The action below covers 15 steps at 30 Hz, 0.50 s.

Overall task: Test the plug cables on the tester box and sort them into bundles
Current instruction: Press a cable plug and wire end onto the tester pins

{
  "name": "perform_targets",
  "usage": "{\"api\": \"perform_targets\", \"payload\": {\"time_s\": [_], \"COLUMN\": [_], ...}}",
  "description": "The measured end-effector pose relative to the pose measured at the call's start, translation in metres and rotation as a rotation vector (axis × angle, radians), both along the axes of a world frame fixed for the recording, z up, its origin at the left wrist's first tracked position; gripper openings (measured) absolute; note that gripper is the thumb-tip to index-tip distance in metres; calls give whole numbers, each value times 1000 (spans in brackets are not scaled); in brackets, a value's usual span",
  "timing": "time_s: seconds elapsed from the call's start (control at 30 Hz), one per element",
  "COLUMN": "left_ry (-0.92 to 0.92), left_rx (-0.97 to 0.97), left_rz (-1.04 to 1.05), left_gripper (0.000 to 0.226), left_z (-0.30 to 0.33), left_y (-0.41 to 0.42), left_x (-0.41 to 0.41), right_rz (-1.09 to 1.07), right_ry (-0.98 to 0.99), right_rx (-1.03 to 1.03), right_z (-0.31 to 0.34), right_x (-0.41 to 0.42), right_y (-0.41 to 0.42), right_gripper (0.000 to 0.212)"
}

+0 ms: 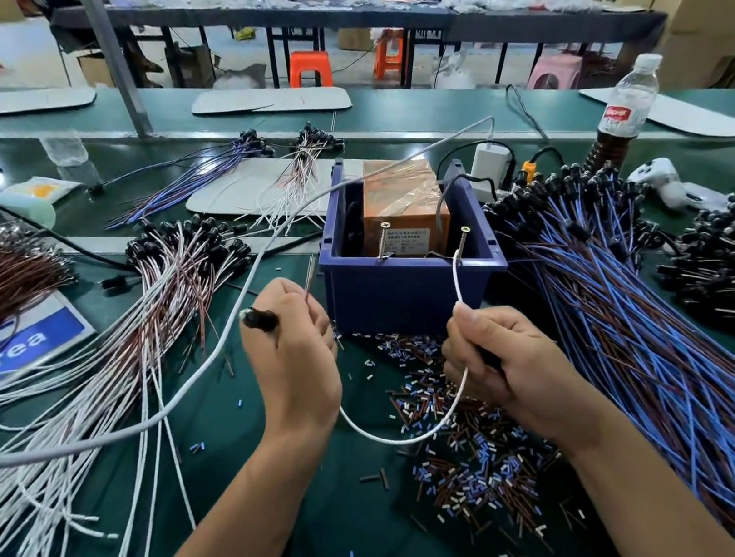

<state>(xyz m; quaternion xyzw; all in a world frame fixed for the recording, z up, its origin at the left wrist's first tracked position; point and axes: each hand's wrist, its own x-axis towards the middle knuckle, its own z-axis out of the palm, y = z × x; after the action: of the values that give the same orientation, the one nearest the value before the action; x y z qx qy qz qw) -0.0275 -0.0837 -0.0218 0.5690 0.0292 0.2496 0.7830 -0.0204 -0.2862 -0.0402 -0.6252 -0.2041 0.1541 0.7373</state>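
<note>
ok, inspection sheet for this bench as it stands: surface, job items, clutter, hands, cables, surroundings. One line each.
Surface: green bench mat, largely covered.
Job's things: blue bin holding the orange tester box, two screws upright at its front; white-and-brown bundle left, blue-and-brown bundle right.
Clutter: cut insulation bits scattered in front of the bin; water bottle; white charger.
Grippers: left hand grips a black plug and a thin wire; right hand pinches the white wire up by the right screw.
Cables: grey cable crosses the bench.
Surroundings: orange stools, tables, cardboard boxes.
</note>
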Motion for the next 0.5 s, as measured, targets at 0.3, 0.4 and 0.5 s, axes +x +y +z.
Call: {"api": "perform_targets", "payload": {"time_s": [0.3,0.4,0.5], "left_ry": [102,105,131], "left_rx": [248,425,466], "left_rz": [89,168,174], "left_gripper": [36,35,36], "left_z": [3,2,5], "left_y": [-12,-18,-26], "left_x": [13,12,10], "right_rz": [-64,-86,-87], "right_ry": [-5,-8,-19], "right_rx": [19,38,31], "right_z": [-2,-1,-2], "right_x": [-6,-6,-7], "right_y": [-3,-4,-4], "right_gripper": [54,54,55]}}
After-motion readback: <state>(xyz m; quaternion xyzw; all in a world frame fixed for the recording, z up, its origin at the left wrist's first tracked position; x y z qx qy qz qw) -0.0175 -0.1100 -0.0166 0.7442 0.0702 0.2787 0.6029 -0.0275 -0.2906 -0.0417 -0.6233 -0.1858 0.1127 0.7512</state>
